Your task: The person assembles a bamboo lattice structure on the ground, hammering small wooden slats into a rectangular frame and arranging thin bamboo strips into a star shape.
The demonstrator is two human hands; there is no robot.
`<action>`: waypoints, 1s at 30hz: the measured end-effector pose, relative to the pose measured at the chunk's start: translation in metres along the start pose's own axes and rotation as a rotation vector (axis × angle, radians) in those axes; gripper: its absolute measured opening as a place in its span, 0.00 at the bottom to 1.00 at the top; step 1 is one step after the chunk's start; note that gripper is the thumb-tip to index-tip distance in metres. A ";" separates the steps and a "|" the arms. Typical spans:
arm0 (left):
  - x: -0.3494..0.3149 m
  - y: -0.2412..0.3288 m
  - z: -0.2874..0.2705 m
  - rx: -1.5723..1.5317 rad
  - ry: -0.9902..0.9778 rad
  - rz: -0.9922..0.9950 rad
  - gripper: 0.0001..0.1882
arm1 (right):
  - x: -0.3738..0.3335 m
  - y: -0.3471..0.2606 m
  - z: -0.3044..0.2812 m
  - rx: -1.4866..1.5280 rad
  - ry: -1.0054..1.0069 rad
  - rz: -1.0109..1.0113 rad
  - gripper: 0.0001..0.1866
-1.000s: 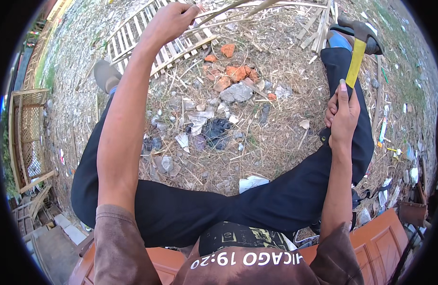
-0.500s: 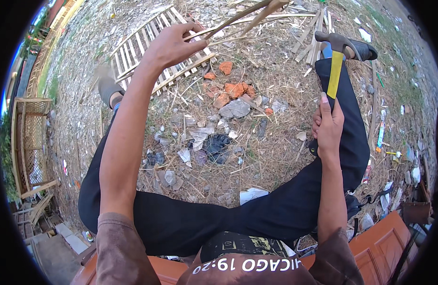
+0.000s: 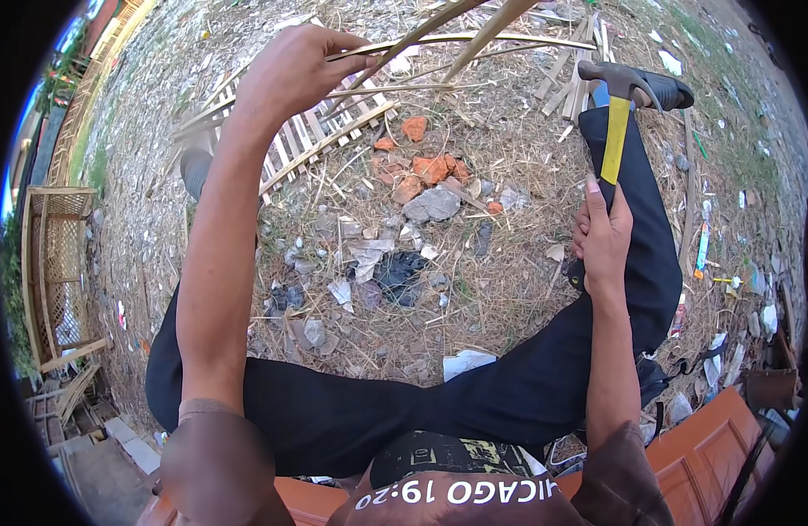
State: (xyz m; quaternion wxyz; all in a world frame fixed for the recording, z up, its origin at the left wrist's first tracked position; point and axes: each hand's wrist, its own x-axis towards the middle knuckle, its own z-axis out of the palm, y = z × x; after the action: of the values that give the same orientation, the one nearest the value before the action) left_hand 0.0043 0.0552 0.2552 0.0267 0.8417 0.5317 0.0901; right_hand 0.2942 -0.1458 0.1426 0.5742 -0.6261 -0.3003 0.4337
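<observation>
My right hand (image 3: 604, 235) is closed around the dark grip of a claw hammer (image 3: 613, 140) with a yellow handle. The hammer stands head-up above my right leg. At the upper left, my left hand (image 3: 290, 74) pinches a thin wooden strip (image 3: 483, 38) between thumb and fingers. Two thicker sticks (image 3: 484, 39) cross near that strip and run out past the top edge. Under my left hand and forearm lies a slatted wooden frame (image 3: 320, 149), partly hidden by them. My left foot, beside the frame, is blurred.
Broken orange bricks (image 3: 434, 167) and a grey stone (image 3: 432, 203) lie between my legs. Black plastic (image 3: 398, 276) and scraps litter the dry grass nearby. Loose slats (image 3: 569, 74) lie by my right foot. A lattice panel (image 3: 60, 272) stands far left; a brown panelled board (image 3: 706, 456) is behind me.
My left hand has moved a little left and farther up with the strip. The slatted frame and my left foot have shifted. My right hand and the hammer have barely moved.
</observation>
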 end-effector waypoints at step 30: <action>-0.003 -0.029 -0.012 -0.177 -0.001 0.151 0.26 | -0.005 0.004 0.007 -0.082 0.006 -0.012 0.10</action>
State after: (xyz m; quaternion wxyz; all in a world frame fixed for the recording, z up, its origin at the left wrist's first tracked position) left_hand -0.0246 0.0647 0.2625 0.0942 0.8736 0.4569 0.1382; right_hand 0.2855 -0.1472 0.1399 0.5515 -0.6485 -0.3199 0.4159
